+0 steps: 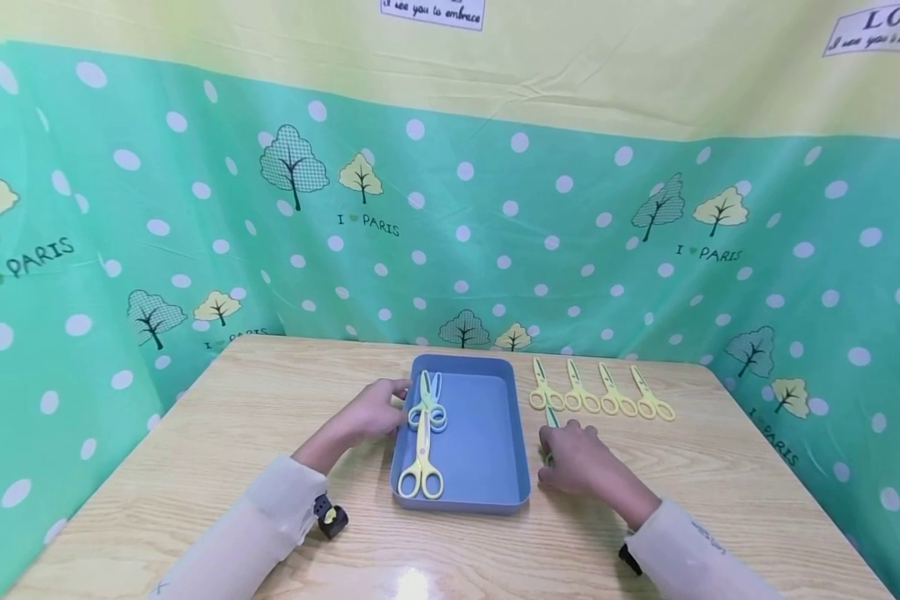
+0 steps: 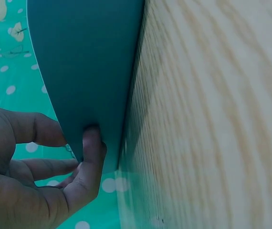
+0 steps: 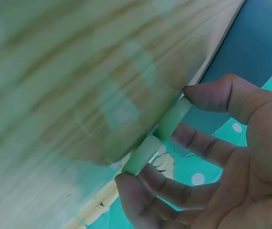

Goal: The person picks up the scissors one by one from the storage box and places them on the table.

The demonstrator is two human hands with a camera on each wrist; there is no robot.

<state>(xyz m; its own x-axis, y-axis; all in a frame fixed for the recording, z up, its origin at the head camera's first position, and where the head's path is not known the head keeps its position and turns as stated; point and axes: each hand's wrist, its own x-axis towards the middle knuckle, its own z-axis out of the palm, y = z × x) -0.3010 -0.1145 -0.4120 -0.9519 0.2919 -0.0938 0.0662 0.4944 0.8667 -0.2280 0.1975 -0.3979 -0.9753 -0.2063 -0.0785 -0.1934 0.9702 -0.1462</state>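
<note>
A blue-grey tray (image 1: pixel 487 442) lies on the table, with yellow scissors (image 1: pixel 423 454) along its left side. Green scissors (image 1: pixel 422 392) and blue scissors (image 1: pixel 438 421) overlap near its far left corner. My left hand (image 1: pixel 375 408) grips the tray's left wall, and one fingertip presses its outer face (image 2: pixel 86 62) in the left wrist view. Right of the tray, my right hand (image 1: pixel 577 458) holds green scissors (image 1: pixel 552 418) low at the table. Their handle loops (image 3: pixel 143 155) sit between thumb and fingers in the right wrist view; the hand hides most of them in the head view.
Several yellow scissors (image 1: pixel 576 398) lie in a row on the table, right of the tray's far end, blades pointing away. The nearest of them lies just beyond the held pair. A patterned green and yellow curtain (image 1: pixel 510 208) hangs behind the wooden table (image 1: pixel 720 483).
</note>
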